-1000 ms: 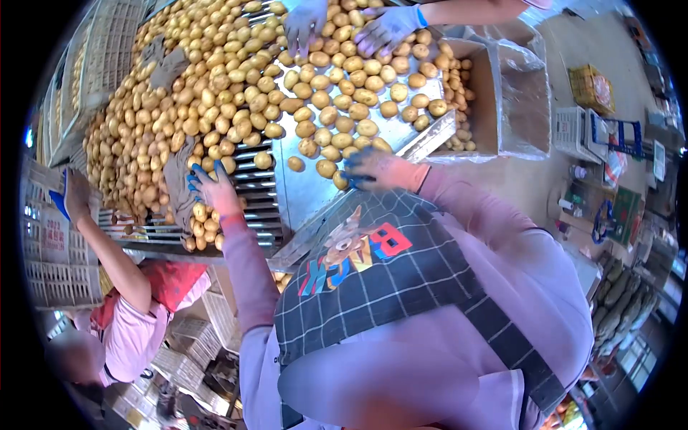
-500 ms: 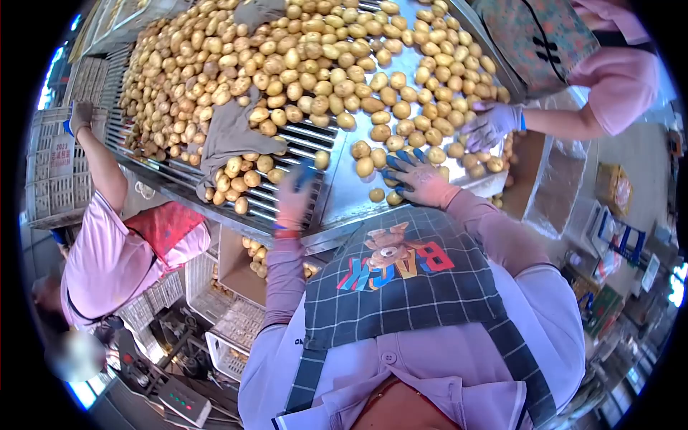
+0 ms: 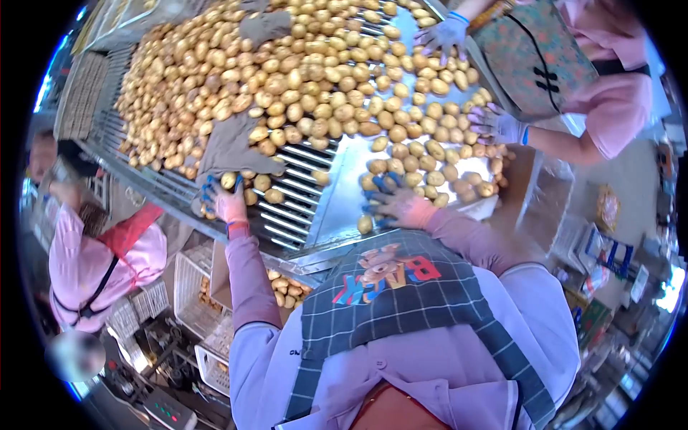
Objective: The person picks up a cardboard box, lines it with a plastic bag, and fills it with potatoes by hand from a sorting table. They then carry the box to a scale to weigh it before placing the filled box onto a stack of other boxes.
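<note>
My left hand [image 3: 228,203], in a blue-fingered glove, is at the near edge of the slatted rack [image 3: 287,218]. Its fingers curve around a potato [image 3: 228,180], with more potatoes beside and partly under it. A crumpled grey cloth [image 3: 233,147] lies just beyond. On the smooth metal sheet [image 3: 337,190], my right hand [image 3: 403,206] is spread open, its blue fingertips touching loose potatoes [image 3: 413,179]. One potato [image 3: 365,224] sits below those fingers. A large heap of potatoes [image 3: 215,79] covers the far part of the rack.
At the right, a co-worker's gloved hands [image 3: 502,123] are by the potatoes. Another person [image 3: 107,258] stands at the left. A second grey cloth [image 3: 265,27] lies on the heap. Below the table are white crates [image 3: 195,294] and a box of potatoes [image 3: 288,290].
My left hand has moved left across the slats to the potatoes by the cloth. My right hand has shifted slightly left. The left person's arm has withdrawn; the co-worker's second glove has appeared.
</note>
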A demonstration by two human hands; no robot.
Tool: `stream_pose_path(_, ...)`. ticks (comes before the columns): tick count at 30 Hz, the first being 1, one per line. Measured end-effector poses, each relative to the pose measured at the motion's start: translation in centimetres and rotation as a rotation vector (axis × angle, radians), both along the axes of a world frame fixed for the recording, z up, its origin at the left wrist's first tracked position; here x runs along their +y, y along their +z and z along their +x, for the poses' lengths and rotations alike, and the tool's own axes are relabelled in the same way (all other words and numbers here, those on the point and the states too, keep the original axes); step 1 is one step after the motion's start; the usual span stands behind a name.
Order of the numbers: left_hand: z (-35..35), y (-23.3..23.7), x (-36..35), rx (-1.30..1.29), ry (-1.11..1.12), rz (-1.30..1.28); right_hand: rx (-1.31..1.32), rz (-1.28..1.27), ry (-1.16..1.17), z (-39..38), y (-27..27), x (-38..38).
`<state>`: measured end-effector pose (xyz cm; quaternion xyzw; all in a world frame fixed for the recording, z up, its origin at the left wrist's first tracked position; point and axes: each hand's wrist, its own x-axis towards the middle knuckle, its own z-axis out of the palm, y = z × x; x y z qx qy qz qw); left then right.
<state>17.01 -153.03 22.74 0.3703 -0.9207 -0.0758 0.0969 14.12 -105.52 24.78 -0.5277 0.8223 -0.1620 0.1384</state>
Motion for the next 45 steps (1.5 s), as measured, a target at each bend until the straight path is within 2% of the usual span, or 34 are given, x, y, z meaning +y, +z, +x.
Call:
stream_pose_path(2,0.4,1.1,4.8,-0.021,0.118,-0.083,-0.003,0.055,-0.177,-0.4,0.1,4.9)
stream_pose_path(3,0.4,0.3,5.6,0.067,-0.029,-0.160,-0.020,0.185,-0.235,-0.5,0.9,7.1)
stream_pose_path(4,0.3,-0.5,6.6,0.161,-0.166,-0.233,0.132,0.163,-0.267,-0.7,1.9,9.0)
stream_pose_path(5,-1.2,2.7,9.5,0.247,-0.327,-0.204,0.163,0.109,-0.357,-0.7,1.1,10.4)
stream_pose_path(7,-5.2,6.3,13.2,0.407,-0.607,0.175,0.207,0.060,-0.421,-1.3,0.6,11.0)
stream_pose_path(8,-8.3,5.6,13.4,0.442,-0.729,0.262,0.173,-0.012,-0.560,-1.7,0.6,9.5)
stream_pose_path(9,-11.1,5.2,14.6,0.399,-0.723,0.258,0.132,-0.086,-0.703,-1.6,0.7,7.5)
stream_pose_path(10,-13.7,4.0,16.0,0.313,-0.666,-0.028,0.154,-0.093,-0.723,-1.6,2.5,4.5)
stream_pose_path(11,-17.1,-0.4,15.8,0.232,-0.718,0.241,0.107,-0.126,-0.671,-1.6,3.5,2.0)
stream_pose_path(12,-16.6,3.6,20.1,-0.123,-0.520,0.273,0.064,-0.170,-0.588,-1.5,4.0,-0.5)
stream_pose_path(13,-17.5,-2.5,21.5,0.059,-0.570,0.090,0.004,-0.223,-0.474,-1.4,4.0,-2.0)
stream_pose_path(14,-16.9,-0.7,24.2,-0.107,-0.522,0.007,-0.062,-0.269,-0.358,-1.0,3.8,-2.9)
stream_pose_path(16,-14.3,0.2,26.9,-0.038,-0.728,-0.037,-0.086,-0.284,-0.197,-0.2,3.4,-1.9)
stream_pose_path(17,-13.2,1.8,27.7,-0.163,-0.774,0.086,-0.193,-0.297,-0.259,0.1,3.4,-0.8)
stream_pose_path(18,-10.9,3.8,28.0,-0.021,-0.873,0.039,-0.298,-0.305,-0.327,0.1,3.4,0.3)
stream_pose_path(20,-7.6,5.3,28.5,-0.198,-0.959,0.087,-0.321,-0.407,-0.580,-0.3,3.4,1.7)
stream_pose_path(22,-4.1,6.2,28.5,-0.156,-1.009,0.165,-0.355,-0.528,-0.828,-1.6,2.2,2.2)
stream_pose_path(24,-1.1,5.3,28.2,-0.061,-1.039,0.294,-0.256,-0.499,-0.817,-3.1,3.6,0.1)
stream_pose_path(26,1.9,2.5,26.5,-0.033,-1.140,0.407,-0.048,-0.243,-0.703,-3.5,1.9,-1.3)
stream_pose_path(27,2.9,2.0,24.7,0.011,-1.162,0.487,-0.190,-0.052,-0.454,-2.6,2.1,-0.9)
stream_pose_path(28,3.2,3.7,22.3,0.195,-1.148,0.415,0.065,0.059,-0.201,-1.0,3.3,-0.9)
stream_pose_path(30,4.3,3.7,17.0,0.102,-0.704,0.306,0.043,0.126,0.016,0.2,4.3,2.6)
stream_pose_path(31,4.0,4.8,14.4,0.367,-0.450,0.131,0.040,0.170,-0.057,0.0,4.1,4.2)
stream_pose_path(33,3.9,3.4,8.6,0.222,0.140,0.096,0.104,0.257,-0.177,-0.9,2.3,7.9)
stream_pose_path(34,4.3,1.1,5.5,0.134,0.267,0.198,0.051,0.195,-0.252,-1.6,2.7,8.8)
stream_pose_path(35,4.7,-1.2,4.0,0.143,0.205,0.237,-0.012,0.183,-0.286,-2.0,1.5,9.4)
stream_pose_path(37,4.0,0.1,7.6,-0.067,0.210,0.121,0.327,0.006,-0.220,-1.4,5.9,3.8)
stream_pose_path(38,3.6,1.1,13.4,-0.104,-0.031,0.168,-0.043,-0.064,-0.473,1.8,-0.6,4.1)
stream_pose_path(39,4.0,-0.2,17.3,-0.083,-0.138,0.122,-0.087,-0.321,-0.354,2.6,-3.8,2.9)
stream_pose_path(40,4.2,-1.2,20.4,-0.040,-0.235,0.067,-0.299,-0.193,-0.207,2.3,-0.8,0.9)
stream_pose_path(41,4.6,0.2,23.3,-0.132,-0.364,0.338,-0.101,-0.331,0.021,2.4,0.7,-0.2)
stream_pose_path(42,5.0,1.8,26.2,-0.236,-0.448,0.628,-0.118,-0.193,0.012,2.9,0.2,0.9)
stream_pose_path(44,6.8,0.6,28.1,-0.238,-1.089,0.350,-0.190,-0.140,-0.075,3.1,-1.0,6.2)
stream_pose_path(45,7.0,-0.2,27.4,-0.107,-1.240,0.363,-0.116,-0.108,-0.121,2.7,-0.8,9.2)
